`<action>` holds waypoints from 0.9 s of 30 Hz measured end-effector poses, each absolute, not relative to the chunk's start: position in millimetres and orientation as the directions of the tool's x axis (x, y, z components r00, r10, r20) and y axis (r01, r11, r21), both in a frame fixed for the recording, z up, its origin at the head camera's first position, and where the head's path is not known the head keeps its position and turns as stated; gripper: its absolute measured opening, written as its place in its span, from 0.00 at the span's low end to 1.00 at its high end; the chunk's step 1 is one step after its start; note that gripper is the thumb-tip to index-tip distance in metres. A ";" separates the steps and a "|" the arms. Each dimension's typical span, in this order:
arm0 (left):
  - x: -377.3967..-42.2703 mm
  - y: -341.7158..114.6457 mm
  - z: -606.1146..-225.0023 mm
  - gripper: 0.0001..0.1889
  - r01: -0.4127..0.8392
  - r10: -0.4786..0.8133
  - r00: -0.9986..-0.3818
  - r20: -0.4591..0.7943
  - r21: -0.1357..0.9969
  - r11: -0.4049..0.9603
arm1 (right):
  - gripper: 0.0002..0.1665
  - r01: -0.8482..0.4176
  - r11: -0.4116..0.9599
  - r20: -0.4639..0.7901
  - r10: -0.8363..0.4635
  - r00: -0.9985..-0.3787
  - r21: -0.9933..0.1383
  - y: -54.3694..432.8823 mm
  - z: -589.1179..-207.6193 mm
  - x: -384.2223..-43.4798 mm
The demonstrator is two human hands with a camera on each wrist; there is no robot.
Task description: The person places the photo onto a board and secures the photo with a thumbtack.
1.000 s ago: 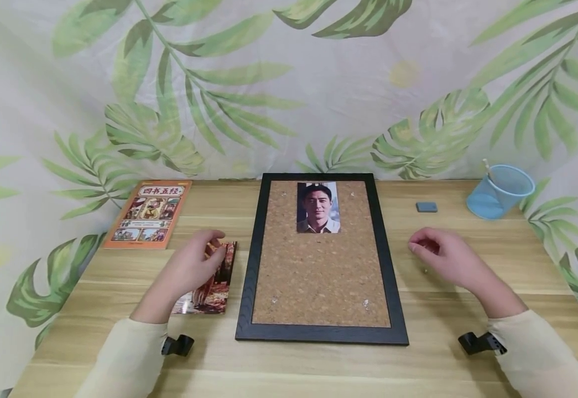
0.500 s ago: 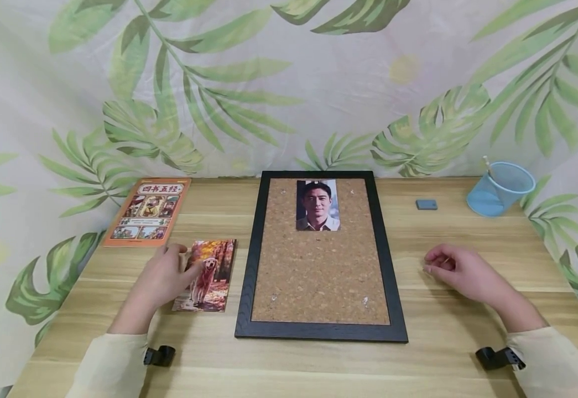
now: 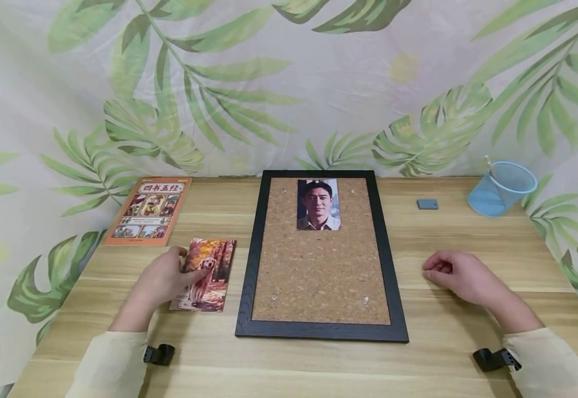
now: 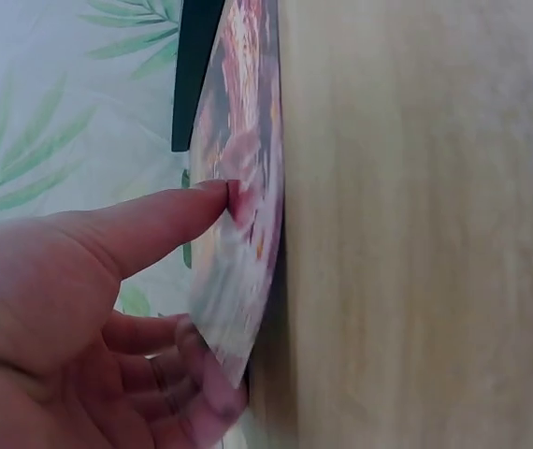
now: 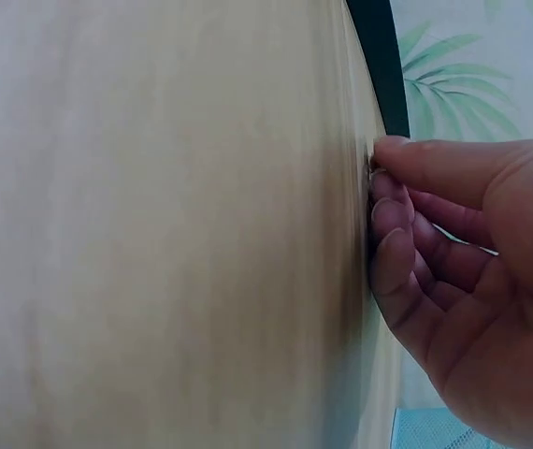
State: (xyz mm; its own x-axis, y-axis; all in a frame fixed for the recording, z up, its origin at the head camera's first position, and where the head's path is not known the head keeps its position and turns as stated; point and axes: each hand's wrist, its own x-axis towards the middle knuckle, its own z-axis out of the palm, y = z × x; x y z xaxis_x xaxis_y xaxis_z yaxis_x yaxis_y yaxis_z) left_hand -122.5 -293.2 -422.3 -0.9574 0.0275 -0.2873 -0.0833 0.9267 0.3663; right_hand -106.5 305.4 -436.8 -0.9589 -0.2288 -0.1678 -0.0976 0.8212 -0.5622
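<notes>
My left hand [image 3: 163,279] pinches the left edge of a glossy photo of a golden dog [image 3: 209,279]. In the left wrist view the thumb [image 4: 187,210] lies on the print while curled fingers [image 4: 201,383] reach under its raised near edge. To the right of a black-framed cork board [image 3: 318,282], my right hand [image 3: 458,276] is low at the tabletop, thumb meeting curled fingers. A tiny pale object [image 5: 375,170] shows at those fingertips in the right wrist view; I cannot tell its kind. On the cork, a portrait photo [image 3: 318,213] sits at the top centre.
An orange comic-style book [image 3: 146,213] lies at the back left. At the back right are a small blue block [image 3: 427,204] and a blue mesh cup [image 3: 493,196] holding a thin stick. Small shiny spots [image 3: 366,300] mark the cork near its corners. A leaf-print cloth hangs behind.
My left hand moved left off the dog photo's middle to its left edge and took hold there. My right hand came nearer and slightly right, down to where a tiny object lay.
</notes>
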 end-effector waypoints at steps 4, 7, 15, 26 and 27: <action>-122.2 -298.2 -424.3 0.43 -0.099 0.020 -0.958 -0.287 0.396 0.913 | 0.04 -0.101 0.828 -0.164 -0.226 -0.960 -0.551 306.1 -438.0 -107.4; -120.9 -302.7 -425.0 0.39 -0.110 0.015 -0.962 -0.272 0.438 0.892 | 0.03 -0.104 0.830 -0.164 -0.228 -0.960 -0.549 305.0 -439.4 -107.7; -119.1 -307.9 -423.0 0.26 -0.131 0.020 -0.968 -0.249 0.575 0.808 | 0.02 -0.128 0.833 -0.145 -0.241 -0.960 -0.539 302.5 -434.6 -105.2; -114.4 -318.4 -416.9 0.25 -0.174 -0.002 -0.970 -0.242 0.692 0.701 | 0.02 -0.149 0.817 -0.102 -0.246 -0.964 -0.557 304.3 -427.0 -101.9; -113.7 -319.2 -416.6 0.25 -0.168 0.000 -0.973 -0.232 0.704 0.690 | 0.02 -0.149 0.816 -0.100 -0.244 -0.965 -0.558 304.4 -426.6 -101.5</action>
